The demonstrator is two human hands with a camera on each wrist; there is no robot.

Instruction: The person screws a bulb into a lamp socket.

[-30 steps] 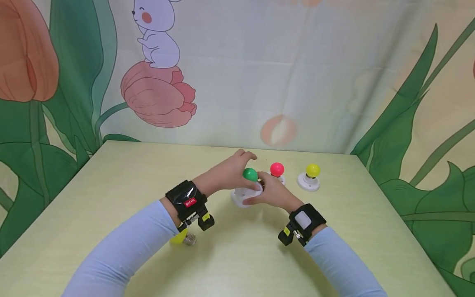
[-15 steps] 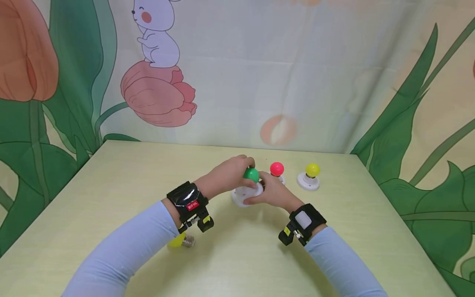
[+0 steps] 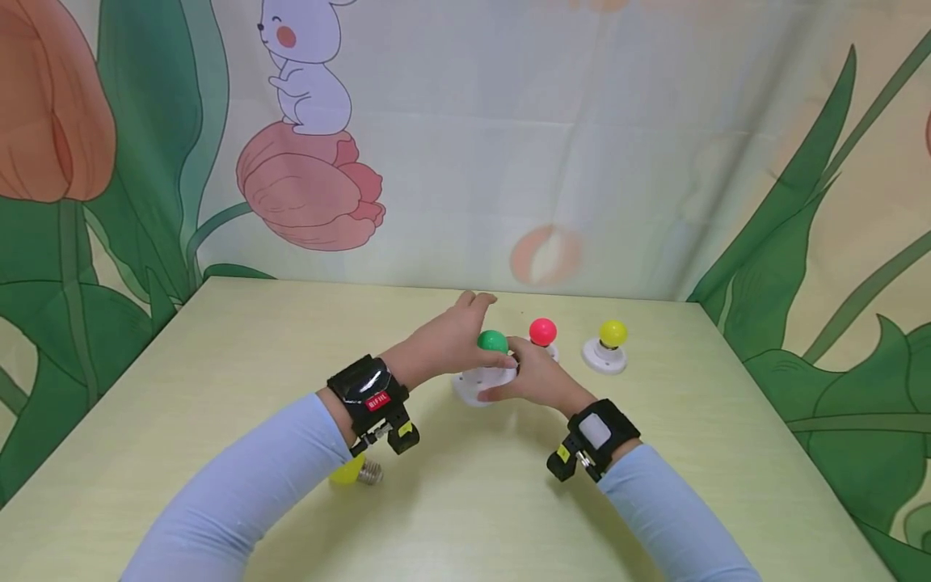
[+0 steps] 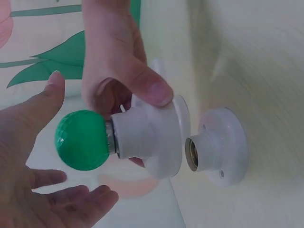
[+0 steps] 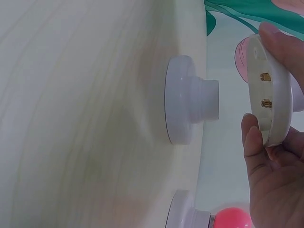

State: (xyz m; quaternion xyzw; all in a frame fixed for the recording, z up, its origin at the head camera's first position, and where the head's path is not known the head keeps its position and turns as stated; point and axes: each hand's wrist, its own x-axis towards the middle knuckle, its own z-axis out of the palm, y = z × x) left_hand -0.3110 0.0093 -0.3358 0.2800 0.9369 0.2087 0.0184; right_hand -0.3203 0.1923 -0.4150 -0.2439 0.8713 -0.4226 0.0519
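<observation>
A green light bulb (image 4: pixel 81 140) sits with its metal base in the mouth of a white lamp holder (image 4: pixel 152 137). My right hand (image 3: pixel 541 378) grips that lamp holder by its round base, raised off the table; in the right wrist view its underside shows brass terminals (image 5: pixel 266 103). Around the green bulb, my left hand (image 3: pixel 452 341) has its thumb and fingers spread, and the left wrist view shows a gap between them and the bulb. Just below the held one, a second white lamp holder (image 4: pixel 225 147) with an open socket stands on the table.
A red bulb (image 3: pixel 542 331) in a white holder stands just behind my right hand. Farther right is a yellow bulb (image 3: pixel 613 333) in its holder (image 3: pixel 604 359). Another yellow bulb (image 3: pixel 347 470) lies loose by my left forearm. A printed cloth (image 3: pixel 451 162) hangs behind the table.
My left fingers were spread, then closed round the green bulb half a second ago, and are now spread again. The right hand keeps its hold on the lamp holder in the same place.
</observation>
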